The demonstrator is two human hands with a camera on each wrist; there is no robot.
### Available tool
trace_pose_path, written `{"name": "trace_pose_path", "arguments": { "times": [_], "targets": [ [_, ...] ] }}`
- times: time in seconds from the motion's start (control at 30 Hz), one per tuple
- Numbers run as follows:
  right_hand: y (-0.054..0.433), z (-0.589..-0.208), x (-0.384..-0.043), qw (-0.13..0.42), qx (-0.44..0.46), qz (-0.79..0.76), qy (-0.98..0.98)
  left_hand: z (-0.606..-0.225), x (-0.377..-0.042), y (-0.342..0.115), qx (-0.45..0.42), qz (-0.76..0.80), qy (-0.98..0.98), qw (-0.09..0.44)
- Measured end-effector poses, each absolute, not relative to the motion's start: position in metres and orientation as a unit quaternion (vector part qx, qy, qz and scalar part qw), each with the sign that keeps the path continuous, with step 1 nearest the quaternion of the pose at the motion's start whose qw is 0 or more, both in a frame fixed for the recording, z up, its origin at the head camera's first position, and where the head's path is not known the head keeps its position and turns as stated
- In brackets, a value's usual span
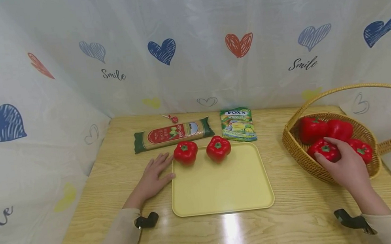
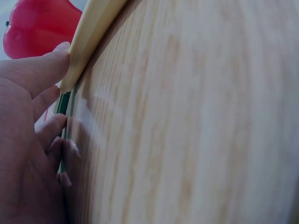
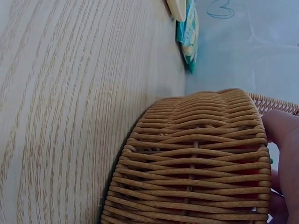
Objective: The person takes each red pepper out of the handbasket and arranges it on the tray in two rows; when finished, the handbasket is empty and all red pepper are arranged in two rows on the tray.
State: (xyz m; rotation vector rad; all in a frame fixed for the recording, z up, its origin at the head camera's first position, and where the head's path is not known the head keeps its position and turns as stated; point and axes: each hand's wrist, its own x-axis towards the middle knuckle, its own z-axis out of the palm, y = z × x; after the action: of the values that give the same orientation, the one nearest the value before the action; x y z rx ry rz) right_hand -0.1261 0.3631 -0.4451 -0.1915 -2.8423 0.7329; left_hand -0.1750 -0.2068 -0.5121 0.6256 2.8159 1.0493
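Two red bell peppers, the left one (image 1: 185, 153) and the right one (image 1: 218, 149), sit at the back of a pale yellow tray (image 1: 224, 190). My left hand (image 1: 154, 179) lies on the table with thumb and fingertips against the tray's left rim. In the left wrist view, the thumb touches that rim (image 2: 86, 42). At the right, my right hand (image 1: 351, 166) reaches into a wicker basket (image 1: 297, 153) and holds a red bell pepper (image 1: 324, 150) between thumb and fingers. Several peppers lie in the basket. Its woven side hides most of the grip in the right wrist view.
Behind the tray lie a pasta pack (image 1: 173, 134), a lollipop (image 1: 173, 119) and a green FOX'S candy bag (image 1: 237, 124). The basket's tall handle (image 1: 353, 87) arches over its right side. A white curtain with hearts (image 1: 198, 78) closes off the table's back and sides.
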Motion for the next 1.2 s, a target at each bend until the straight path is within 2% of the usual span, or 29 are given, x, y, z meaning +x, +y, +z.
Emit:
{"name": "trace_pose_path", "arguments": {
  "times": [1.2],
  "targets": [
    [0.358,-0.425,-0.126,0.172,-0.039,0.264,-0.948,-0.513,-0.176,-0.206,0.207,0.341,0.917,0.034]
  ]
}}
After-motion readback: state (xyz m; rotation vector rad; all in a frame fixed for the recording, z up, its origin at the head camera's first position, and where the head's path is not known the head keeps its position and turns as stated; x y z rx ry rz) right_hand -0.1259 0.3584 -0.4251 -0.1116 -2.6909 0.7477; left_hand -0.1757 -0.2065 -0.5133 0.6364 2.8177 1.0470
